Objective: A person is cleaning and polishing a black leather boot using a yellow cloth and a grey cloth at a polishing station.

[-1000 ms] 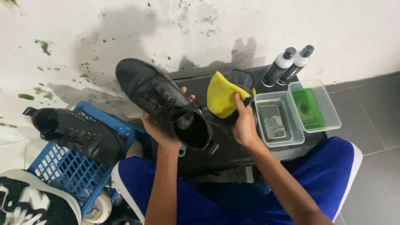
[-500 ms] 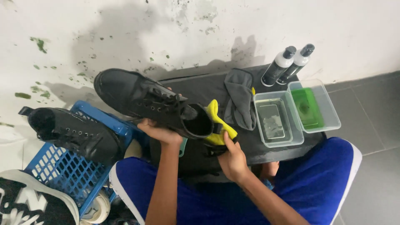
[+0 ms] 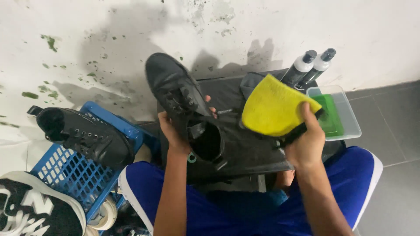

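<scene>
My left hand [image 3: 173, 131] grips a black lace-up shoe [image 3: 183, 102] from underneath, toe pointing up and away toward the wall, its opening facing me. My right hand [image 3: 306, 142] holds a yellow cloth [image 3: 273, 107] raised to the right of the shoe, apart from it. Both are above a dark mat on a low stand [image 3: 245, 148] in front of my knees.
A blue plastic basket [image 3: 65, 175] at the left carries another black shoe [image 3: 85, 135]; a black-and-white sneaker [image 3: 35, 209] lies at the bottom left. Two dark bottles with white shoulders [image 3: 308, 67] stand by the stained white wall. A clear tub [image 3: 345, 116] holds a green sponge [image 3: 326, 116].
The right hand lifted the yellow cloth away from the shoe's heel and up to the right. The left hand turned the shoe so its toe points more upright.
</scene>
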